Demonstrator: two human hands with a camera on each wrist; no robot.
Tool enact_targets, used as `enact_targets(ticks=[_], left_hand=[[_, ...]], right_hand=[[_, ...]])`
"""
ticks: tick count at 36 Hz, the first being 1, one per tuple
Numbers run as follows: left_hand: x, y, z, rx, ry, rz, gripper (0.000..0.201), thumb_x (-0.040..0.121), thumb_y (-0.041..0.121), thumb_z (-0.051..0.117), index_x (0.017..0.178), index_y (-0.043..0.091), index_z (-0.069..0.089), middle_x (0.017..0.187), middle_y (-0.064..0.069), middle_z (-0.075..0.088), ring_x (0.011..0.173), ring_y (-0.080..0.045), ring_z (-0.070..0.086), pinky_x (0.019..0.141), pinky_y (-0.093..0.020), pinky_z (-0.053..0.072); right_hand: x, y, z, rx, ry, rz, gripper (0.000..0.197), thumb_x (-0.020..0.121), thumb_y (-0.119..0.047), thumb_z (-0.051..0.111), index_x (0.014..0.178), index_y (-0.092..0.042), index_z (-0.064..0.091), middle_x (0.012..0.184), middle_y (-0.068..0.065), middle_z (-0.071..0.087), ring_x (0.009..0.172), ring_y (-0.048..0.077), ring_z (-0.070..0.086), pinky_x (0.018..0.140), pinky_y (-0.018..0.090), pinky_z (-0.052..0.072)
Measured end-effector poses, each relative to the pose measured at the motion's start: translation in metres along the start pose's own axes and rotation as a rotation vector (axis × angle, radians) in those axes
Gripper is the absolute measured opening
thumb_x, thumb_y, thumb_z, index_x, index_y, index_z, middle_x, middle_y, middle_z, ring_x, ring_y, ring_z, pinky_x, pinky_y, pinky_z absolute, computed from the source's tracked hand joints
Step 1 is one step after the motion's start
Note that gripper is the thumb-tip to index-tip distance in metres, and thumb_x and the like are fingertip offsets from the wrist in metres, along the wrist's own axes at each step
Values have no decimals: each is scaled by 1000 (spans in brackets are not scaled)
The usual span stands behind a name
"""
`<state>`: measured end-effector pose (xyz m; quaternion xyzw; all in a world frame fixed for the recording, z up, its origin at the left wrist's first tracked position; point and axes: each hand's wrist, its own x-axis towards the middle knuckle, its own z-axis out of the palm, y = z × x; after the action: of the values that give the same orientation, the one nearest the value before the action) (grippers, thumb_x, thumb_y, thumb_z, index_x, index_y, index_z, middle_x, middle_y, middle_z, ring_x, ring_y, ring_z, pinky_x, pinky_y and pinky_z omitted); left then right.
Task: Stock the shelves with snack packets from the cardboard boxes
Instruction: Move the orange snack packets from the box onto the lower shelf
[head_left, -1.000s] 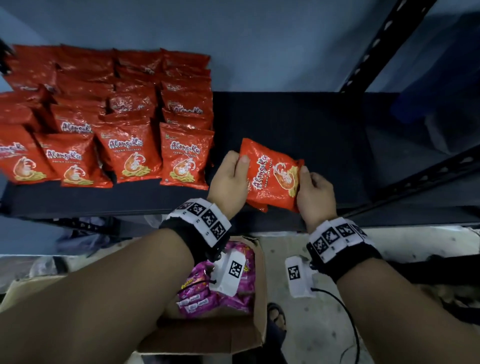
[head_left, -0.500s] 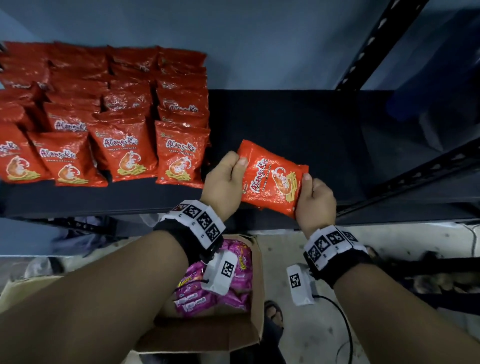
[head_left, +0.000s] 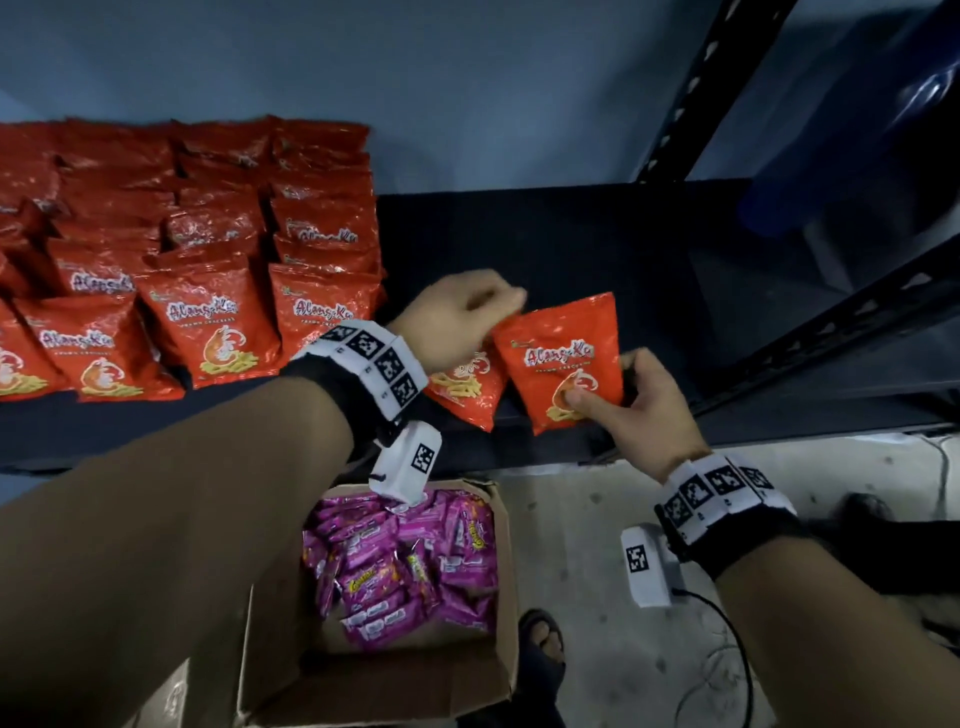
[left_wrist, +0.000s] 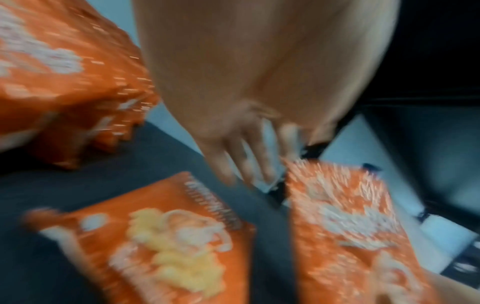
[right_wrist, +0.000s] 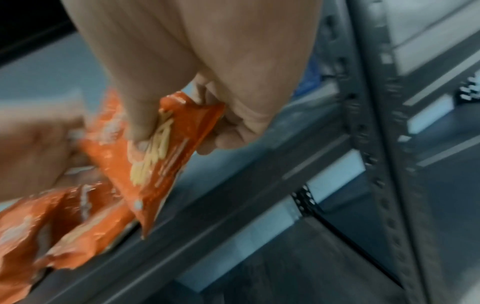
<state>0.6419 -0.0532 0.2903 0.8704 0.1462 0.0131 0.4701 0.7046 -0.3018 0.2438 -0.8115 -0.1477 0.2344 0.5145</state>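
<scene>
Stocked red packets (head_left: 208, 317) fill the shelf's (head_left: 545, 244) left half. Half a second ago both hands held one bundle; it is now split in two. The left hand (head_left: 457, 317), fingers loose and empty, hovers over a packet lying (head_left: 467, 387) at the front edge. The right hand (head_left: 636, 402) pinches the second packet (head_left: 563, 353) just beside it. Judgement: placement is nearly complete. The cardboard box (head_left: 395, 680) below holds pink packets (head_left: 405, 566).

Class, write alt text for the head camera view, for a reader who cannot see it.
A right hand pinches a red snack packet over a dark shelf, beside a second red packet under the left hand. Rows of red packets fill the shelf's left; a cardboard box of pink packets sits below.
</scene>
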Motion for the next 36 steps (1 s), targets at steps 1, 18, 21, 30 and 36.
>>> enact_targets(ticks=[1,18,21,30,36], left_hand=[[0,-7,0,50,45,-46,21,98,42,58,101,24,68,99,10,69,94,-4,65,92,-32,52],[-29,-22,36,345,122,-503,93,64,33,95,133,4,39,132,-15,51,120,-33,55,96,-47,51],[-42,-30,35,168,153,-454,61,75,28,84,119,7,48,120,-10,58,109,-28,60,90,-42,52],[-110,-61,-25,-145,88,-367,38,83,15,77,115,17,55,101,4,71,88,-7,69,77,-27,55],[-159,-95,-79,-268,167,-390,47,77,10,84,119,19,64,105,8,77,96,-8,73,94,-37,57]], right_hand=[[-2,2,-3,37,11,11,46,78,-28,89,109,-17,57,102,0,74,92,12,72,84,35,61],[-12,17,8,165,-36,157,45,79,-21,88,118,-20,66,106,-7,77,96,9,73,84,28,58],[-13,17,17,178,-25,183,46,76,-19,90,117,-20,67,104,-7,77,94,11,74,83,33,58],[-14,-13,68,88,-114,168,29,80,-2,79,103,-19,72,88,-10,77,80,2,73,71,22,52],[-14,-49,123,58,-259,110,35,79,-7,84,108,-21,70,95,-11,78,85,1,73,72,17,53]])
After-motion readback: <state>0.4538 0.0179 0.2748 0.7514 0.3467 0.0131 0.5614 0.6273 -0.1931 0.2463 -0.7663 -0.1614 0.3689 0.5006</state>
